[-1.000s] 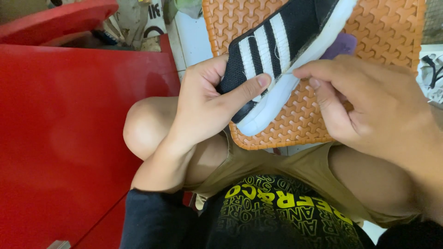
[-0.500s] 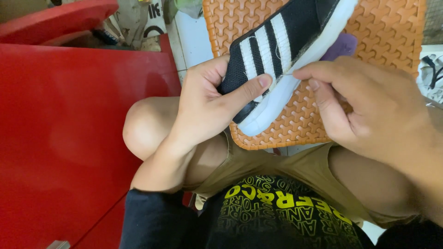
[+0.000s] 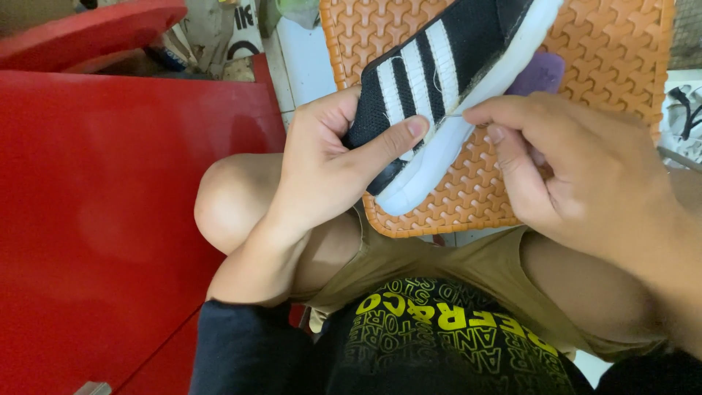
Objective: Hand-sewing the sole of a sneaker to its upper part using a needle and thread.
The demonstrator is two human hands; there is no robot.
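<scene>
Black sneaker (image 3: 446, 88) with white stripes, white sole, tilted, held above orange stool

Single head-worn view, looking steeply down, close over lap and hands

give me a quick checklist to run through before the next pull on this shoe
1. Shoe held firm: ok, left hand wraps its toe end, thumb pressed on the striped side.
2. Right hand grip: ok, fingertips pinched together at the seam where the black upper meets the white sole.
3. Thread taut and whole: cannot tell, only a thin pale line shows by the fingertips.
4. Needle in view: cannot tell, hidden or too small.
5. Support below: ok, the shoe sits over the orange stool in front of the knees.
</scene>
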